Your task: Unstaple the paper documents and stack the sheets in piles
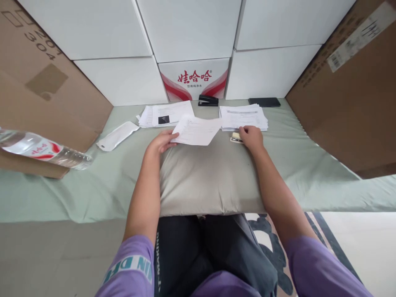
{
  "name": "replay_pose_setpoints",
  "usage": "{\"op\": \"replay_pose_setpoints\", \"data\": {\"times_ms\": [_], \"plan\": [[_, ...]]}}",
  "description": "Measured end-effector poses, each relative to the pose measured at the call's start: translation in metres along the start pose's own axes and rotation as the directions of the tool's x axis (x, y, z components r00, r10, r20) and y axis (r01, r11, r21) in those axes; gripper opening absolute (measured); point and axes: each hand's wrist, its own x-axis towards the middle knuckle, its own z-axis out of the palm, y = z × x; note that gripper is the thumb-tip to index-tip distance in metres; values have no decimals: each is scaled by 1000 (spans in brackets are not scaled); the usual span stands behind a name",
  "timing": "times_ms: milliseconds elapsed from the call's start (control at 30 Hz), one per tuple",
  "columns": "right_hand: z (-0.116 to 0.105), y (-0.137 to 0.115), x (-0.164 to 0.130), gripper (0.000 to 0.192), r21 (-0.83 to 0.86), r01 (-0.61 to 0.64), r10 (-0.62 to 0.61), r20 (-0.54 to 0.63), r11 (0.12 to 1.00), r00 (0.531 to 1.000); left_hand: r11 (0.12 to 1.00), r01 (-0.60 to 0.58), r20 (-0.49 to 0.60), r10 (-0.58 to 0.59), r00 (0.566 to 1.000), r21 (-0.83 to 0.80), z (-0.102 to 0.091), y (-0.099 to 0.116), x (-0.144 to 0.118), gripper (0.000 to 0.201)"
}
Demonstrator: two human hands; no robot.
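Observation:
My left hand grips the left edge of a white printed sheet of paper, thumb on top, raised slightly above the cloth. My right hand is closed, its fingertips at a small cream and silver item whose kind I cannot make out. Whether the fingers grip it or only touch it is partly hidden. Just behind that hand lies a stack of printed papers. Another paper stack, with a dark picture on its top sheet, spreads behind the held sheet. Between the stacks sits a black stapler.
A white plastic pouch and a water bottle are at the left. A black phone rests at the back right. Brown cartons flank both sides, white boxes wall the back, and green cloth covers the table.

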Motion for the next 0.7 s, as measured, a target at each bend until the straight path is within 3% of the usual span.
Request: {"op": "replay_pose_setpoints", "data": {"times_ms": [200,433,700], "plan": [[1,2,2,37,52,47,-46,-15,998,999,984,42,119,-63,991,175,19,6,-14,13],[3,2,2,37,112,48,-45,-26,993,999,969,39,59,-55,997,244,30,6,-16,5],[2,1,0,37,127,73,-70,-29,989,997,974,19,56,-33,998,225,30,2,-10,3]]}}
